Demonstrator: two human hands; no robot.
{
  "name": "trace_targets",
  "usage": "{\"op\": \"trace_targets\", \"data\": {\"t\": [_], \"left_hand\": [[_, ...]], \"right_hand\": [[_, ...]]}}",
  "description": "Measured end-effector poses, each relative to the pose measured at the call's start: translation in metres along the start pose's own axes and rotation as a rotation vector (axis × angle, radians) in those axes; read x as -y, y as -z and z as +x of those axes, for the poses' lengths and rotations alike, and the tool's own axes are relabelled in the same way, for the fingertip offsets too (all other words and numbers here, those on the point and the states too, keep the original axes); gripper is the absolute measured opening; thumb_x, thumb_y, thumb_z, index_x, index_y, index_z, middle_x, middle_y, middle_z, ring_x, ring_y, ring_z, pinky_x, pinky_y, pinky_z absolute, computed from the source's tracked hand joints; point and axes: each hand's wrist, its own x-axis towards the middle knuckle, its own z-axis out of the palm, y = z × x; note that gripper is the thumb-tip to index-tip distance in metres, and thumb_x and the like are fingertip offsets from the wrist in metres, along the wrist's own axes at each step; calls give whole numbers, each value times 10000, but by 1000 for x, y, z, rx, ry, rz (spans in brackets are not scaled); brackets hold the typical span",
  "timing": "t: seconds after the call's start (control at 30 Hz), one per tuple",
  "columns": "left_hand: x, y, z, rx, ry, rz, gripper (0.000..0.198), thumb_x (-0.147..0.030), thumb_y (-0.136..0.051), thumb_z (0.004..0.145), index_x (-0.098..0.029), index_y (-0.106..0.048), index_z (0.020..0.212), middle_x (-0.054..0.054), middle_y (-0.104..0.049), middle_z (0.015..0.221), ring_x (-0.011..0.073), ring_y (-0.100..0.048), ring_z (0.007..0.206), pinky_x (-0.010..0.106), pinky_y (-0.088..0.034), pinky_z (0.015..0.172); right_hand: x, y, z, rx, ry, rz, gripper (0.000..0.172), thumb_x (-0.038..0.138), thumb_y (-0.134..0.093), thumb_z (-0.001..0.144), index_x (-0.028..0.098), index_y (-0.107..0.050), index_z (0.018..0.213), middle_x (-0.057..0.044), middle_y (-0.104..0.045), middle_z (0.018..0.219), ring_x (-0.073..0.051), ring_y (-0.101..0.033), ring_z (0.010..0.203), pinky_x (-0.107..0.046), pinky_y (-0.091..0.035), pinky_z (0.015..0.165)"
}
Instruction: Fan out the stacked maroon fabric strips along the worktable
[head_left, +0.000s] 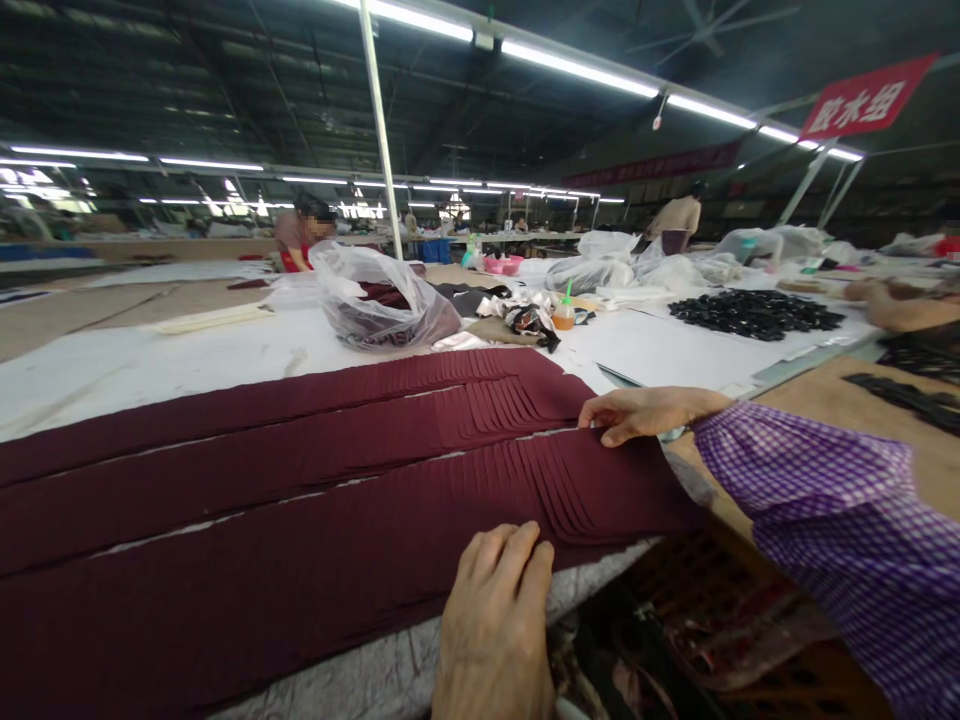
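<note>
Three long rows of overlapping maroon fabric pieces (322, 540) lie side by side on the table, their right ends fanned out in steps. My right hand (645, 412), in a purple checked sleeve, is at the far right corner of the nearest row. Its thumb and fingers pinch the edge of the end fabric piece (630, 490). My left hand (499, 610) rests on the near edge of the same row, left of the fanned end. Its fingers lie stretched out over the cloth, holding nothing.
A clear plastic bag (375, 300) of maroon cloth stands behind the rows. Near it are cloth scraps (517, 318) and a small glue bottle (564, 312). Black pieces (754, 312) are heaped at right. Below the table edge is a brown crate (757, 620). Other people work around.
</note>
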Motion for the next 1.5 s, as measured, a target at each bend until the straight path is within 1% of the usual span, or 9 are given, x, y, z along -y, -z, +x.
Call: {"op": "trace_targets", "data": {"t": [0.17, 0.3, 0.47, 0.63, 0.9, 1.07, 1.17, 1.33, 1.5], "left_hand": [[-1, 0, -2, -12, -6, 5, 404, -6, -349, 745, -108, -633, 1014, 86, -669, 1046, 230, -572, 941, 426, -564, 761], [3, -2, -6, 55, -36, 13, 421, -3, -364, 761, -119, -594, 1094, 78, -636, 1120, 224, -548, 999, 414, -548, 814], [6, -4, -10, 117, -25, 16, 423, -19, -370, 787, -131, -557, 1149, 74, -604, 1177, 227, -519, 1059, 413, -519, 876], [4, -2, -10, 106, -20, 11, 407, -18, -366, 796, -129, -564, 1134, 72, -610, 1170, 228, -524, 1052, 418, -530, 857], [7, -4, -12, 153, -19, 29, 418, -22, -380, 791, -136, -547, 1157, 64, -589, 1206, 230, -508, 1078, 415, -508, 890], [5, -2, -11, 199, -4, 35, 530, 20, -374, 743, -124, -485, 1240, 58, -576, 1226, 227, -484, 1102, 399, -475, 922], [-3, 2, -3, 250, 25, 47, 620, 35, -380, 713, -105, -415, 1316, 71, -594, 1174, 229, -502, 1045, 401, -472, 899], [-12, 3, 8, 248, 87, 97, 514, 5, -412, 690, -111, -566, 1167, 85, -610, 1067, 248, -515, 927, 426, -473, 799], [-8, -2, 5, 265, 70, 92, 501, 2, -421, 712, -122, -558, 1178, 80, -577, 1108, 242, -474, 974, 414, -445, 825]], "right_hand": [[6, 0, 0, 48, -4, 64, 439, 359, -592, 677, 133, -496, 1041, -60, -539, 910, -194, -505, 841, -299, -403, 753], [4, 1, 1, 46, 14, 75, 457, 366, -608, 674, 114, -509, 1043, -58, -548, 897, -190, -510, 822, -299, -411, 736], [1, 2, 2, 23, 49, 61, 409, 356, -615, 677, 131, -528, 1008, -44, -541, 877, -172, -498, 795, -286, -406, 725], [0, 2, 2, 5, 85, 45, 378, 358, -612, 694, 147, -548, 1001, -38, -555, 894, -174, -506, 807, -295, -414, 743], [-1, 2, 2, -32, 75, -44, 435, 398, -593, 677, 114, -567, 1006, -76, -566, 932, -199, -509, 828, -311, -410, 759], [-2, 1, 2, -47, 82, -65, 435, 411, -582, 684, 118, -569, 1007, -75, -571, 939, -195, -510, 833, -302, -410, 760], [-3, 1, 2, -50, 93, -95, 420, 406, -574, 701, 128, -570, 1015, -70, -572, 943, -189, -507, 834, -295, -408, 761], [-3, -1, 0, -69, 86, -86, 444, 422, -581, 710, 121, -569, 1036, -84, -578, 971, -201, -516, 860, -300, -424, 770], [-10, 0, -10, -131, -6, -89, 488, 458, -574, 741, 136, -560, 1107, -92, -583, 1014, -241, -534, 935, -320, -433, 789]]}}
